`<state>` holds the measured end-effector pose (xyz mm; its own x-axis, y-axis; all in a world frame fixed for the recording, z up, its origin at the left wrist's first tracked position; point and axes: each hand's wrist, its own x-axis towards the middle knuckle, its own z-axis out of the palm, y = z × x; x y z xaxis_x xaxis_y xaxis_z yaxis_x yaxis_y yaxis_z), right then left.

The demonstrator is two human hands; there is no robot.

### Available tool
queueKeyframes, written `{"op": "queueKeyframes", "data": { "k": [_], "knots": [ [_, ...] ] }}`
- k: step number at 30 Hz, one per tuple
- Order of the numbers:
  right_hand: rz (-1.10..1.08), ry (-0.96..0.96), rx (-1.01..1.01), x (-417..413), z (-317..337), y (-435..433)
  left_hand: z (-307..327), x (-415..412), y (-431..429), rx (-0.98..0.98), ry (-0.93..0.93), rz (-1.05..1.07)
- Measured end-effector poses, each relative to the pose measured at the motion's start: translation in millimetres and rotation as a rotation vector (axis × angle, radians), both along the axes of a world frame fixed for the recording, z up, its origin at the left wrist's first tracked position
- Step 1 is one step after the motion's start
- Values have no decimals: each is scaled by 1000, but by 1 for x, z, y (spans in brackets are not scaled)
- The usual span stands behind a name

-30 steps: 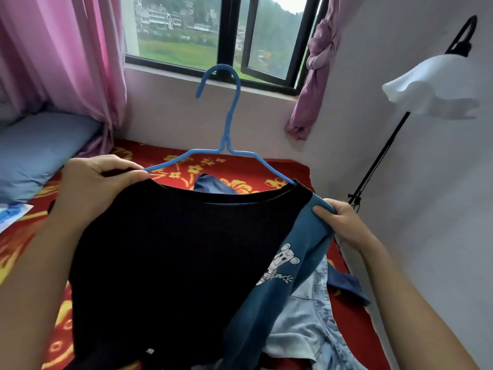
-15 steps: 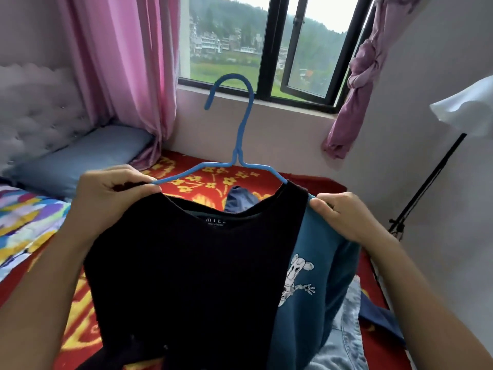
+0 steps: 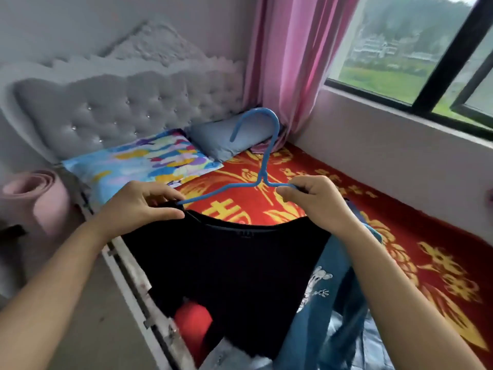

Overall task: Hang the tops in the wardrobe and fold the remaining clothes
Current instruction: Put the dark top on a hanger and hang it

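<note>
Top (image 3: 234, 263): black, one shoulder on hanger (image 3: 262, 166), held above bed (image 3: 400, 249).
Left hand (image 3: 138, 206): grip pinches top's shoulder.
Right hand (image 3: 317, 204): grip curled round hanger arm.

Black top (image 3: 234, 263): dark, plain, held up over the bed edge, front facing the wearer, neckline sagging open with a small label at its centre. Left hand (image 3: 138, 204) pinches its left shoulder.

Hanger (image 3: 262, 166): thin, blue, hook up and curling left. Its left arm tip enters the neckline at the left hand; right hand (image 3: 317, 201) grips its right arm.

Blue top (image 3: 320, 303): white cartoon print, hanging beside the black top's right edge, under the right forearm.

Denim (image 3: 378, 351): pale, crumpled, lowest.
</note>
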<state>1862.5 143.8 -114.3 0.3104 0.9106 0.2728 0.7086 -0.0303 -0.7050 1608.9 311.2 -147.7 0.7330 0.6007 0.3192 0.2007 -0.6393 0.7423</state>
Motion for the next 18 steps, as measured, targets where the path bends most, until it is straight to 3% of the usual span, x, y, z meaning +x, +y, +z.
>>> {"op": "queueKeyframes", "data": {
  "k": [5, 9, 12, 18],
  "knots": [
    [209, 28, 8, -72, 0, 54, -18, -113, 1, -49, 1, 257],
    [286, 117, 41, -129, 10, 92, -21, -184, 11, -52, -116, 434],
    [360, 127, 35, -196, 21, 127, -16, -250, 24, 1, -187, 553],
    [472, 108, 7, -325, 26, 199, -8, -390, 45, 170, -162, 739]
  ]
}}
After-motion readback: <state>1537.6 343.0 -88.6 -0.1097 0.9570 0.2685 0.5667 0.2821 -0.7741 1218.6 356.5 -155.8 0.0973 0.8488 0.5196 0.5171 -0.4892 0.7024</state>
